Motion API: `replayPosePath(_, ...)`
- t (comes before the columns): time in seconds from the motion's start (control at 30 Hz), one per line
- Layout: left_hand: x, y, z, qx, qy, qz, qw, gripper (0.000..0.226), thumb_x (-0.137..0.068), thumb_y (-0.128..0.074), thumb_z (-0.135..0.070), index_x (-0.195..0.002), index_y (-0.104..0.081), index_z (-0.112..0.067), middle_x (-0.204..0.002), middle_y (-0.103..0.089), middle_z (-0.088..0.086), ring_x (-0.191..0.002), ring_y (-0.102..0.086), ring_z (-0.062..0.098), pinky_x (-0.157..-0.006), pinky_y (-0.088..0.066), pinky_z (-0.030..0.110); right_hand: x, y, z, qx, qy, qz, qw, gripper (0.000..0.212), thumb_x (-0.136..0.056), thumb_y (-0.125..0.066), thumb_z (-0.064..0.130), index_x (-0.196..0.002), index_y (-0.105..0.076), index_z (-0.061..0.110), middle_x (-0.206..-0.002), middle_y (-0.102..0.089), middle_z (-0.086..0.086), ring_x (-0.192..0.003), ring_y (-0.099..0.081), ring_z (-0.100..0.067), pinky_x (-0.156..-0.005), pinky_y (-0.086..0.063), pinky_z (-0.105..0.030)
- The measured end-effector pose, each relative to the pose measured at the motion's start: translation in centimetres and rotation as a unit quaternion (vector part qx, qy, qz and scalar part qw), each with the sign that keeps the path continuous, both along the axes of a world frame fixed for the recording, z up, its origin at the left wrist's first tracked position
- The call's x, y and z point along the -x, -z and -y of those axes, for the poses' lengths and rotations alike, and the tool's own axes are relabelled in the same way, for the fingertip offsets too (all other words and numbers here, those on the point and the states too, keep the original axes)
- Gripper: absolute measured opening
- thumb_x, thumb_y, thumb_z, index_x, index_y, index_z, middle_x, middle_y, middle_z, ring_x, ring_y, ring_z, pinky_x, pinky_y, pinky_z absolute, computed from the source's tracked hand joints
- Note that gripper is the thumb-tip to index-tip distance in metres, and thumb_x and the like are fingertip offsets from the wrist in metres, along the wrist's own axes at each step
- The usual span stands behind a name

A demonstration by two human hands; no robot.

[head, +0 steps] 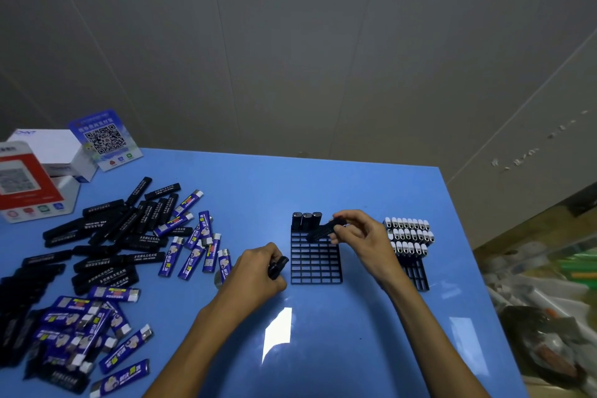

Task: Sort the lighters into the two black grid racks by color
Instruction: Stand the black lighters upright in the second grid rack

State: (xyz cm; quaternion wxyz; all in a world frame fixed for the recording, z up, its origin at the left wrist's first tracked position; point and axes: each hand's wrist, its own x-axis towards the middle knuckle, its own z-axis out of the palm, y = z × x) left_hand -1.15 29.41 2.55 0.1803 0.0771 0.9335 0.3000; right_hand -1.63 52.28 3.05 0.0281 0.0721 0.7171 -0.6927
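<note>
Two black grid racks stand on the blue table [323, 181], and the nearer rack [316, 260] serves as the landmark. Far to its left, at the table's back corner, sit a red-and-white box [29, 182], a white box [55, 149] and a blue QR-code card [105, 139]. Left of the rack lies a loose heap of black lighters [106, 236], with blue lighters [193, 249] scattered between that heap and the rack and more blue ones [84, 329] piled toward the table's front-left edge. Just left of the rack, the left hand [255, 278] is curled closed around a black lighter [277, 266], resting near the rack's front-left corner. Three black lighters [306, 220] stand upright in the rack's back row; the other cells are empty. Over the back half of the rack, the right hand [361, 236] pinches another black lighter [324, 229], held tilted above the cells. Right of the rack, the second rack [416, 275] holds three rows of upright lighters showing white tops [408, 234].
</note>
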Motion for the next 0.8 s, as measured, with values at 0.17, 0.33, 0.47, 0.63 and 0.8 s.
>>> replayPosePath(0.17,0.0,-0.1,-0.1,-0.006,0.007,-0.001,1.0,0.017,-0.077,-0.063,-0.012,-0.085,-0.051,-0.021,-0.068,-0.049,-0.008,-0.057,-0.044,0.007,-0.048,-0.032,0.015,0.5,0.9,-0.4,-0.068,0.017,0.0,0.998,0.015,-0.082,-0.073,0.004,-0.095,-0.069,0.011,-0.069,-0.066,-0.007,-0.072,-0.064,-0.014,-0.076,-0.054,-0.023)
replayPosePath(0.33,0.2,0.0,0.1,-0.007,0.002,0.003,1.0,0.019,-0.076,-0.064,-0.011,-0.085,-0.051,-0.022,-0.068,-0.049,-0.01,-0.058,-0.045,0.007,-0.051,-0.033,0.015,1.6,2.0,-0.9,-0.131,0.032,-0.011,0.991,0.012,-0.084,-0.074,0.011,-0.095,-0.07,0.014,-0.075,-0.07,-0.013,-0.076,-0.067,-0.026,-0.076,-0.055,-0.03)
replayPosePath(0.47,0.3,-0.1,0.0,0.009,0.003,0.008,1.0,0.018,-0.078,-0.062,-0.014,-0.087,-0.051,-0.023,-0.071,-0.049,-0.011,-0.059,-0.044,0.006,-0.048,-0.029,0.013,2.8,2.9,-1.2,-0.208,0.035,-0.041,0.977,0.011,-0.086,-0.071,0.009,-0.095,-0.068,0.015,-0.079,-0.069,-0.005,-0.067,-0.063,-0.008,-0.068,-0.05,-0.013)
replayPosePath(0.63,0.2,-0.1,-0.4,0.031,-0.003,0.013,0.999,0.016,-0.079,-0.061,-0.016,-0.088,-0.051,-0.024,-0.072,-0.049,-0.011,-0.061,-0.044,0.005,-0.045,-0.024,0.014,4.4,3.5,-1.4,-0.26,0.004,-0.076,0.963,0.014,-0.088,-0.066,0.005,-0.101,-0.069,0.01,-0.095,-0.068,0.002,-0.08,-0.062,-0.003,-0.072,-0.048,-0.009)
replayPosePath(0.8,0.5,0.0,-0.3,0.02,-0.004,0.019,1.0,0.016,-0.077,-0.061,-0.014,-0.086,-0.051,-0.023,-0.07,-0.049,-0.01,-0.06,-0.045,0.007,-0.044,-0.024,0.013,5.3,4.4,-1.4,-0.273,-0.017,-0.068,0.96,0.012,-0.088,-0.066,0.004,-0.097,-0.07,0.011,-0.093,-0.068,0.004,-0.08,-0.065,-0.011,-0.075,-0.051,-0.015)
